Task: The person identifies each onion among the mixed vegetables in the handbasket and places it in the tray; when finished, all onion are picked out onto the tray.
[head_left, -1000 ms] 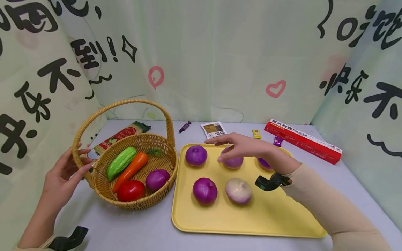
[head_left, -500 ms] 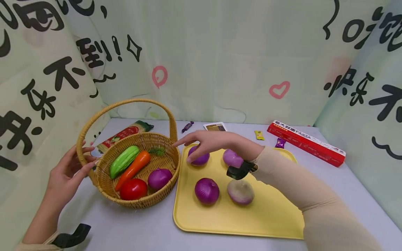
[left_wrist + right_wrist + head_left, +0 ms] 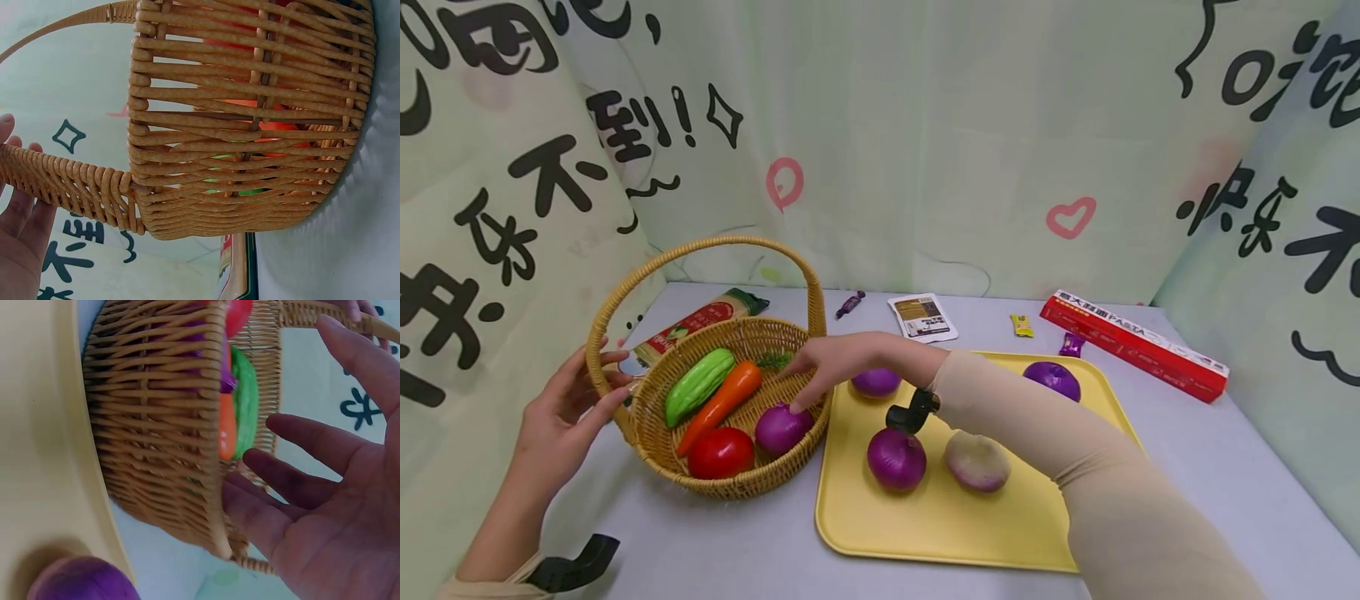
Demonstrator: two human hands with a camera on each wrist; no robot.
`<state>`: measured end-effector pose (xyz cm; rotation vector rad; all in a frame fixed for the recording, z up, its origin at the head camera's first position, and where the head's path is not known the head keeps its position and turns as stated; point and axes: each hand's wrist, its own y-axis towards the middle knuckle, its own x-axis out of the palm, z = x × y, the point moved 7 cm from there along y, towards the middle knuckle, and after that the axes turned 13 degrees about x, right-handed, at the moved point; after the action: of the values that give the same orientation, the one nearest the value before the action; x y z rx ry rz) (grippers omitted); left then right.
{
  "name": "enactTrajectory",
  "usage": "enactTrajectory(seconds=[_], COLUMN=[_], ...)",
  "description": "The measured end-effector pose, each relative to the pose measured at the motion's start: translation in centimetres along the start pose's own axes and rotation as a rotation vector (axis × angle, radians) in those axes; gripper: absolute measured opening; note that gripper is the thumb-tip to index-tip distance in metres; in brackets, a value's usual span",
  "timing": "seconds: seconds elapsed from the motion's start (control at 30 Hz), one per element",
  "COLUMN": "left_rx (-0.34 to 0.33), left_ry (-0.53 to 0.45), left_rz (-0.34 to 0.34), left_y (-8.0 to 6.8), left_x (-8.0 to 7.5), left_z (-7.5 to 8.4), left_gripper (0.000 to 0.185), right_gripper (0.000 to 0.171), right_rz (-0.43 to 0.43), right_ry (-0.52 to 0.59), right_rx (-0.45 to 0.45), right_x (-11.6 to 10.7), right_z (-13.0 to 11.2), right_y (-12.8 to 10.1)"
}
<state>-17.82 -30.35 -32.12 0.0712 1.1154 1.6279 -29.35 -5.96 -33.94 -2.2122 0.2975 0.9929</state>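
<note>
Left grip [image 3: 561, 417]: released, straight fingers resting against the handle base of the wicker basket [image 3: 647, 433] on the desk [image 3: 715, 542].
Right grip [image 3: 831, 362]: released, fingers spread over the basket rim, just above the purple onion [image 3: 778, 427] inside.
Yellow tray [image 3: 940, 533]: just right of the basket, carrying onions.

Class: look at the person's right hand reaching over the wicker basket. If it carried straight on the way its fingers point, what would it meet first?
Most likely the purple onion in the basket: the right hand hovers open just above it, fingers angled down-left. Depth is unclear, so the carrot is possible.
</note>
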Motion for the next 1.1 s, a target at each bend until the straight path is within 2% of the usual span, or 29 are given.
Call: enactTrajectory(seconds=[0.1,0.27,0.33,0.5,0.8,1.1], left_rx=[-0.001,0.0,0.002,0.006,-0.001,-0.002], left_ry=[-0.001,0.0,0.001,0.002,0.006,0.002], left_rz=[0.001,0.003,0.004,0.007,0.008,0.01], left_y=[0.0,0.0,0.0,0.0,0.0,-0.1], left_x=[0.0,0.1,0.1,0.1,0.0,0.0], left_z=[0.0,0.1,0.1,0.1,0.1,0.1], left_gripper=[0.068,0.068,0.067,0.068,0.069,0.067], right_gripper=[0.065,0.061,0.062,0.073,0.065,0.061], right_rz=[0.007,0.018,0.007,-0.041,-0.036,-0.02], right_ry=[-0.113,-0.392,-0.428,-0.344,-0.275,-0.21], right_rx=[0.056,0.114,0.135,0.176,0.085,-0.057], right_x=[0.7,2.1,2.6,3.3,3.6,4.0], right_z=[-0.4,-1.0,-0.9,-0.6,-1.1,-2.6], right_y=[1.0,2.3,2.6,3.0,3.8,4.0])
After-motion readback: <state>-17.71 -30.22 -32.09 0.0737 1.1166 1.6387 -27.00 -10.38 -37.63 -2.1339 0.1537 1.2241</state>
